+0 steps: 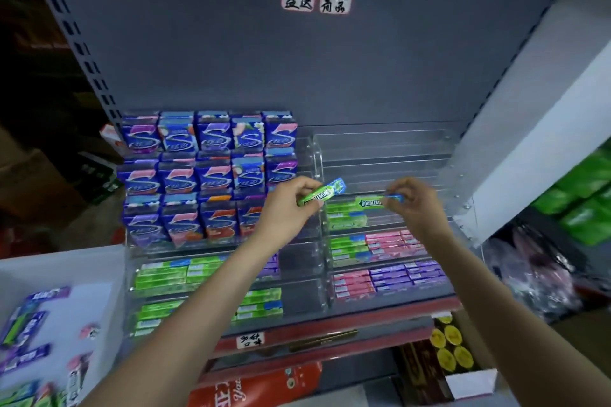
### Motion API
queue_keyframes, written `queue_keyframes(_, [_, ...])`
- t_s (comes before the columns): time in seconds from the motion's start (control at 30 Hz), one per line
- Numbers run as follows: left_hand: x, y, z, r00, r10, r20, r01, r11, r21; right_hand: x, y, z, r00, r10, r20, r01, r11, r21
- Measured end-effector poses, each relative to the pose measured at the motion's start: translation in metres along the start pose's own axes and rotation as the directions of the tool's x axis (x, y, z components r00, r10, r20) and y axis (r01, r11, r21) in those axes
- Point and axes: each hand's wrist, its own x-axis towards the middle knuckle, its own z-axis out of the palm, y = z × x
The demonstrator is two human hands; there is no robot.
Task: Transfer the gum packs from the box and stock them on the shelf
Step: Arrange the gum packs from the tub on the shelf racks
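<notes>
Our left hand point(287, 208) pinches a slim glossy green gum pack point(322, 191); our right hand point(417, 201) pinches another flat green stick pack point(373, 202) above the clear acrylic shelf point(383, 148) tiers. More packs lie in the white box point(99, 261).

The tiered display rack point(383, 155) is clear, glossy plastic. Behind it stands a matt grey metal back panel point(231, 52). The green gum packs point(320, 192) have shiny printed wrappers. The white box point(62, 264) looks smooth and matt.
</notes>
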Motion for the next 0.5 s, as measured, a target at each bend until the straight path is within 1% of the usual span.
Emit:
queue_keyframes(0.1, [0.011,0.003,0.016,1.0,-0.01,0.01,0.01,1.0,0.025,0.021,0.025,-0.016,0.992,-0.093,0.089,0.111,0.971,-0.214])
queue_keyframes(0.17, [0.016,0.007,0.024,1.0,-0.005,0.008,0.005,0.999,0.052,0.033,0.041,-0.023,0.98,-0.099,0.173,0.145,0.951,-0.273])
queue_keyframes(0.23, [0.021,0.012,0.033,1.0,0.002,0.007,-0.002,0.996,0.094,0.042,0.052,-0.027,0.965,-0.076,0.252,0.152,0.943,-0.297])
queue_keyframes(0.33, [0.026,0.019,0.045,1.0,-0.001,-0.025,0.004,0.99,0.144,0.054,0.064,-0.026,0.926,-0.037,0.376,0.151,0.949,-0.278])
queue_keyframes(0.4, [0.027,0.021,0.055,0.998,-0.027,-0.061,0.036,0.988,0.15,0.059,0.067,-0.025,0.881,-0.034,0.471,0.163,0.958,-0.236])
queue_keyframes(0.5, [0.026,0.021,0.068,0.989,-0.074,-0.128,0.092,0.985,0.146,0.065,0.066,-0.023,0.792,0.006,0.611,0.191,0.947,-0.257])
